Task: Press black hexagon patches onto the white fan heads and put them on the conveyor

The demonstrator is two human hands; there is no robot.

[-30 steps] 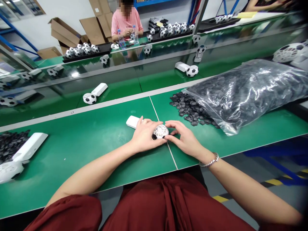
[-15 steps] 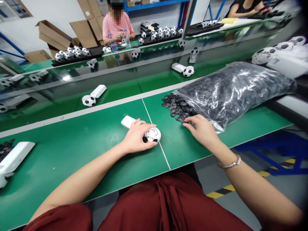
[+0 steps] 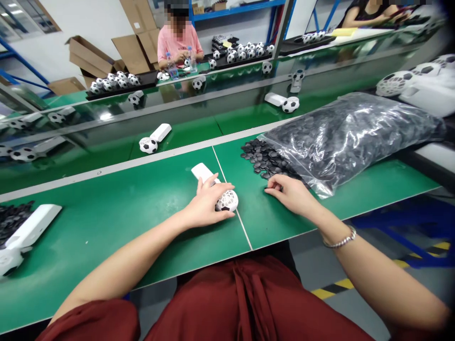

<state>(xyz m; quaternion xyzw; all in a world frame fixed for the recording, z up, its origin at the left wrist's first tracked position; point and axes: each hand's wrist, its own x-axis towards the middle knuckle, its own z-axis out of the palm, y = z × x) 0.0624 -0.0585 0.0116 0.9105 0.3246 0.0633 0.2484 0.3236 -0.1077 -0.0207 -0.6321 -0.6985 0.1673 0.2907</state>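
Observation:
My left hand (image 3: 208, 201) is closed around the round, openwork head of a white plastic soccer-ball device (image 3: 228, 201). Its flat white handle (image 3: 204, 172) points away, up and to the left, and a few black patches show near my fingers. To the right, my right hand (image 3: 287, 192) pinches a small black plastic piece, mostly hidden by the fingertips, just above the green table. Beyond that hand lies a loose pile of black plastic pieces (image 3: 263, 158), spilling out of a clear plastic bag (image 3: 350, 137) full of them.
Another white device (image 3: 35, 225) and more black pieces (image 3: 14, 219) lie at the far left. Soccer-ball devices (image 3: 148, 145) rest on the green belt (image 3: 192, 130) beyond the table's pale edge strip. A person in pink (image 3: 181, 42) sits across; white ball shells (image 3: 396, 83) are stacked at right.
My right hand has drawn back slightly left from the pile, with a black piece in its pinch. The held device has turned slightly. Devices on the belt appear further right.

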